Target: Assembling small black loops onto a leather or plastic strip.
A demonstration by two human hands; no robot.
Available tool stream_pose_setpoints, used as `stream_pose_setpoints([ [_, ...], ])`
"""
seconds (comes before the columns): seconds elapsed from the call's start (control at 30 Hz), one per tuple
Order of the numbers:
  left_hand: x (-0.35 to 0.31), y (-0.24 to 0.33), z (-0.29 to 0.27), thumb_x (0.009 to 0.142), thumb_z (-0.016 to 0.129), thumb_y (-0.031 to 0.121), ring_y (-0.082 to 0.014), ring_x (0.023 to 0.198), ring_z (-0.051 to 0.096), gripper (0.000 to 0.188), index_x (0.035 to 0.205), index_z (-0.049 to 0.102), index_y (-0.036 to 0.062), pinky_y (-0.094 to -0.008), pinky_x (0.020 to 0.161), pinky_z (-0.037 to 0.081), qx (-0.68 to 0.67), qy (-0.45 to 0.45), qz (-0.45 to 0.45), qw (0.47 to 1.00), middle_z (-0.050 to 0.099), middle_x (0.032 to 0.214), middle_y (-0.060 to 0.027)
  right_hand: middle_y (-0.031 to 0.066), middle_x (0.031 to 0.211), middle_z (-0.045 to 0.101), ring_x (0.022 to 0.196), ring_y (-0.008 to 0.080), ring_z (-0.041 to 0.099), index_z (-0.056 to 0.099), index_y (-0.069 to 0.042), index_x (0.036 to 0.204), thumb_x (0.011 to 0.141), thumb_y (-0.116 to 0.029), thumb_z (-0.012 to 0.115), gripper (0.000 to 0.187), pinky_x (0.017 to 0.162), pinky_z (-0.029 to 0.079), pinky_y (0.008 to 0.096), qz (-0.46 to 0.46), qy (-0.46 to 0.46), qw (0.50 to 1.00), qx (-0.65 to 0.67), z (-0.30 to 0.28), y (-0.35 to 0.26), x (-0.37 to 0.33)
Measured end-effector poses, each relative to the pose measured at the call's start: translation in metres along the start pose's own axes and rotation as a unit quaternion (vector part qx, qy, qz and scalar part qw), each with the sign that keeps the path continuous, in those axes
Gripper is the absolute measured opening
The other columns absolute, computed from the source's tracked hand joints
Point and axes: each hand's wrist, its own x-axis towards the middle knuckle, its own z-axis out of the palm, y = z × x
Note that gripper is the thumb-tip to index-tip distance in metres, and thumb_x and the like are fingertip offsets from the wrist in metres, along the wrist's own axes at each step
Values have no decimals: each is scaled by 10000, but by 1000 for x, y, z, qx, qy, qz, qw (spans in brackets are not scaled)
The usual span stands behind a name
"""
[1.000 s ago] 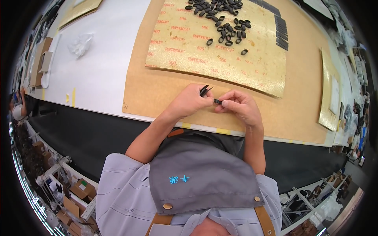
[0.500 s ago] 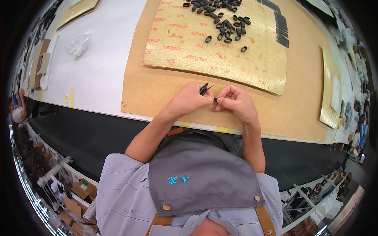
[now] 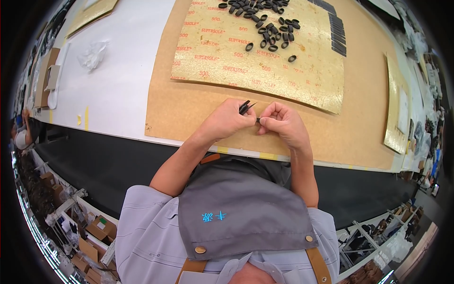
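My left hand [image 3: 229,119] is closed, with several thin black strips [image 3: 244,107] sticking up between its fingers and thumb. My right hand [image 3: 283,124] is closed too, thumb and forefinger pinched together. A short dark bit of black strip [image 3: 257,120] shows between the fingertips of both hands; most of it is hidden by the fingers. Both hands are held low over the brown sheet, in front of the yellowish board [image 3: 213,68]. Small black loops [image 3: 269,35] lie in a loose heap on that board, with one loop [image 3: 292,58] lying apart.
Flat black strips [image 3: 337,35] line the board's right edge. A brown sheet [image 3: 350,137] covers the table under it. Crumpled clear plastic [image 3: 93,55] lies on the white tabletop [image 3: 127,71] at the left. Another board [image 3: 396,109] is at the right. Another person [image 3: 23,135] stands far left.
The view has shifted very slightly. Both hands stay pinched together in the same place, with no other visible movement.
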Motion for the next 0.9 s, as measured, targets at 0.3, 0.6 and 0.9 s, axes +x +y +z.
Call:
stream_pose_setpoints([
  [0.3,-4,-8,-11,730,631,206,-90,599,487,186,740,601,22,-280,543,407,83,24,55,995,542,620,-31,49,701,586,593,105,577,530,-12,825,803,-53,621,103,590,503,242,8,-4,996,-92,19,-8,9],
  [0.6,1,-23,4,687,611,159,-151,535,469,190,685,555,-23,-336,511,385,47,-13,144,988,525,570,-93,-6,497,429,372,62,375,532,-24,699,900,-152,503,240,350,340,208,-30,-23,973,-227,4,5,-12],
  [0.9,3,-20,-6,681,621,144,-159,550,488,176,689,563,-22,-330,519,394,28,-22,161,986,536,575,-74,-8,518,426,368,55,344,523,-19,731,927,-184,493,258,333,311,203,-39,-63,970,-230,12,3,-3],
])
